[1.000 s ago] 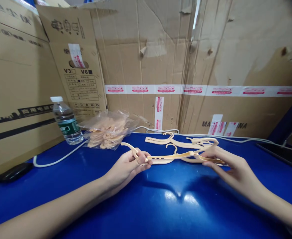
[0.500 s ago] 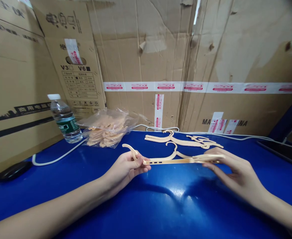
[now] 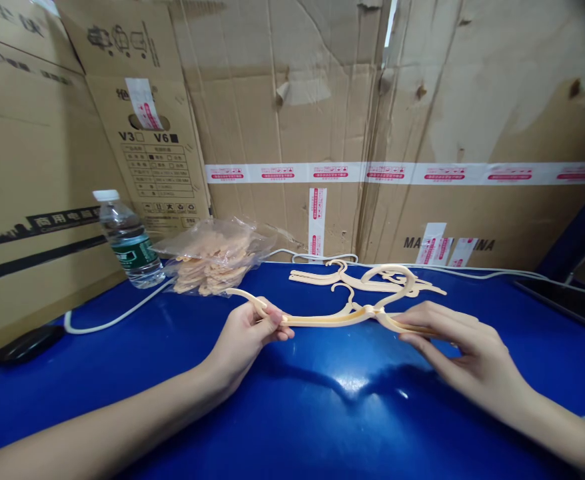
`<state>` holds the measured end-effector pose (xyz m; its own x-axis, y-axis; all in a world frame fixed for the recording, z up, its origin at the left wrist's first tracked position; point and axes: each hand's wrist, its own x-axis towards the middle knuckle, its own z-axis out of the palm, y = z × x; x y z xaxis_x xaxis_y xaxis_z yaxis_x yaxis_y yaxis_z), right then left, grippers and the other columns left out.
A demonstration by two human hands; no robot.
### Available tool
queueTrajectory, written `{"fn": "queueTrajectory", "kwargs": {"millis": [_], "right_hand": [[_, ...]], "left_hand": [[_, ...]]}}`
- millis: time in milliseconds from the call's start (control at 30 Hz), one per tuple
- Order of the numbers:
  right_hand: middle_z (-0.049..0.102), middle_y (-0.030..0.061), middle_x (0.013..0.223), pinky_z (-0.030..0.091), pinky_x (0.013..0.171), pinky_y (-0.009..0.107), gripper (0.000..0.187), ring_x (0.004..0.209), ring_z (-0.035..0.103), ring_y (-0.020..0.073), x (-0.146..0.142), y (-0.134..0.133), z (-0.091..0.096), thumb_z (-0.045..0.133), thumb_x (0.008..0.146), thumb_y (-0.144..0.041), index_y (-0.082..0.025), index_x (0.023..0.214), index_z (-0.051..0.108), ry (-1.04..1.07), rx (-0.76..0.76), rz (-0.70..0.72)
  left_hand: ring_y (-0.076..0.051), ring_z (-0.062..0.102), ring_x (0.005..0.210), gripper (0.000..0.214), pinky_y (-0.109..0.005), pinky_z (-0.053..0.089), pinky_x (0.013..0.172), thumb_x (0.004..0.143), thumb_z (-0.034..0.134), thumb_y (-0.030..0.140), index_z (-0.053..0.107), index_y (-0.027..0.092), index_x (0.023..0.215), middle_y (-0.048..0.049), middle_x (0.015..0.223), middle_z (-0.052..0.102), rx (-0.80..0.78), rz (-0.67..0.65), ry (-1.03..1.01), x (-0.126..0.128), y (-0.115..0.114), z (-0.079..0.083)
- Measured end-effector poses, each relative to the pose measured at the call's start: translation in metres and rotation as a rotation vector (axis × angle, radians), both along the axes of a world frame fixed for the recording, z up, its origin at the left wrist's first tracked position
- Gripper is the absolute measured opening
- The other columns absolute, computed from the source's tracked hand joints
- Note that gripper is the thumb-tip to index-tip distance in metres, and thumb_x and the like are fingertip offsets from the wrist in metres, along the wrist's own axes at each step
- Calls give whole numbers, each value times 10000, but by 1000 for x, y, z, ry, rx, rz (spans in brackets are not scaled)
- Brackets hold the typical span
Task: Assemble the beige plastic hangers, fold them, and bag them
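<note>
A cream plastic hanger (image 3: 330, 321) is held level above the blue table, its large hook raised near its right side. My left hand (image 3: 252, 340) pinches the left part between thumb and fingers, and a curved cream piece sticks out above that hand. My right hand (image 3: 465, 350) is closed around the right arm, whose end is hidden by the fingers. Behind it, other cream hangers (image 3: 312, 279) lie on the table, partly covered by the held one.
A clear plastic bag (image 3: 217, 260) packed with cream pieces lies at the back left, beside a water bottle (image 3: 132, 243). A black mouse (image 3: 27, 342) sits on the blue table (image 3: 292, 427) at left. White cables (image 3: 462, 271) run along tall cardboard walls (image 3: 292, 120).
The held hanger has turned, so its large hook now stands up and its slotted side no longer shows. Both hands keep their grip, the left shifting slightly left.
</note>
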<state>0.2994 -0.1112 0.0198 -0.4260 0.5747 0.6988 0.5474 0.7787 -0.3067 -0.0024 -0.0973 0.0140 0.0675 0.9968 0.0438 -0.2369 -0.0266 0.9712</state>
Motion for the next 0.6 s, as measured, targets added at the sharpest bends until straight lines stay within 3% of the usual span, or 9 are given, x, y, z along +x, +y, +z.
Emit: {"fn": "queueTrajectory", "kwargs": {"millis": [267, 400, 467, 600], "right_hand": [[683, 30, 862, 594, 702, 254, 95, 758, 669, 170, -1, 2, -2, 618, 884, -306, -226, 934, 628, 166, -126, -147], [664, 48, 871, 588, 686, 265, 148, 770, 650, 181, 2, 7, 0, 606, 889, -357, -212, 918, 611, 237, -169, -171], [665, 56, 894, 582, 704, 280, 159, 804, 649, 192, 5, 10, 1, 593, 896, -360, -208, 935, 611, 204, -196, -151], [677, 53, 897, 565, 735, 306, 136, 812, 655, 193, 9, 15, -1, 535, 919, -314, -208, 952, 613, 9, -270, -92]], "left_hand": [[-166, 706, 774, 377, -231, 557, 747, 593, 880, 387, 650, 138, 758, -22, 783, 709, 11, 32, -24, 4, -3, 4], [-192, 716, 777, 191, -288, 564, 737, 777, 741, 300, 646, 160, 866, -76, 959, 725, 29, -129, 196, 7, -15, 4], [-216, 710, 826, 69, -319, 559, 763, 843, 643, 226, 653, 173, 887, -93, 964, 724, 203, -263, 441, 9, -25, 5], [-246, 631, 1072, 232, -356, 464, 975, 892, 509, 110, 680, 198, 1023, -104, 1114, 704, 852, -470, 922, 12, -43, 9]]}}
